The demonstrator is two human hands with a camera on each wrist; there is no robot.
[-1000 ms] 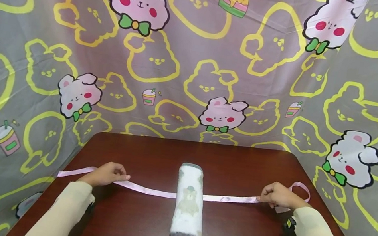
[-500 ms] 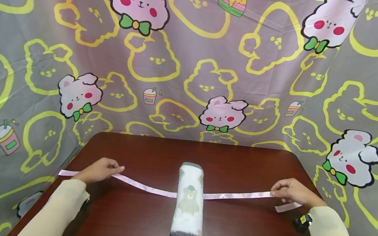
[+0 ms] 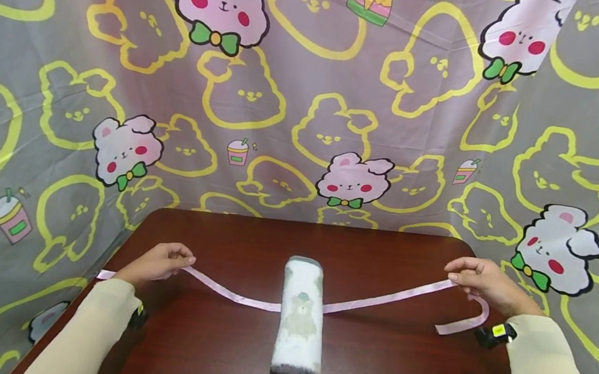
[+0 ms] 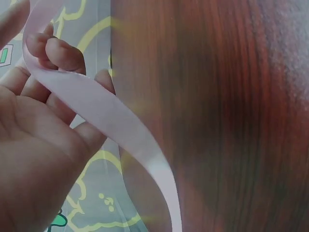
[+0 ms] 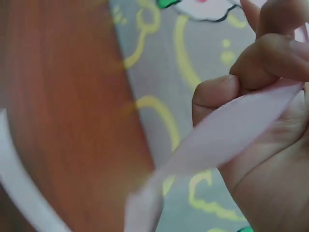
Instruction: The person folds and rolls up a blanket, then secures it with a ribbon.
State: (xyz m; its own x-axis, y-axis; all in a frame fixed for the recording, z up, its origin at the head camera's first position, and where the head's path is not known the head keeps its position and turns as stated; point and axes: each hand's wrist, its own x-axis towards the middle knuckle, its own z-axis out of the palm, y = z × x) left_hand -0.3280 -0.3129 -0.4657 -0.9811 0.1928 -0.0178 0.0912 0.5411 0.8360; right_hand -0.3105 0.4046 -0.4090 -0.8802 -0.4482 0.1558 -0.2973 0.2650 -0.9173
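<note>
A rolled white towel point(image 3: 302, 315) with a bear print and grey ends lies lengthwise at the middle of the table. A pink ribbon point(image 3: 246, 301) passes beneath it and comes out on both sides. My left hand point(image 3: 156, 266) pinches the ribbon's left stretch; in the left wrist view its tail point(image 4: 96, 99) runs across the palm. On the other side my right hand point(image 3: 492, 286) pinches the right stretch, raised above the table. The loose right end point(image 3: 461, 325) curls down below that hand, and the right wrist view shows ribbon point(image 5: 231, 130) hanging past curled fingers.
The dark red-brown wooden table point(image 3: 207, 353) has rounded far corners. A grey curtain point(image 3: 302, 85) with rabbit and bear prints surrounds it at the back and both sides. Each wrist carries a small black camera point(image 3: 496, 335).
Both hands have drawn apart and risen, the right one further out and higher. The ribbon now slopes up from the towel on each side. The towel has stayed in place.
</note>
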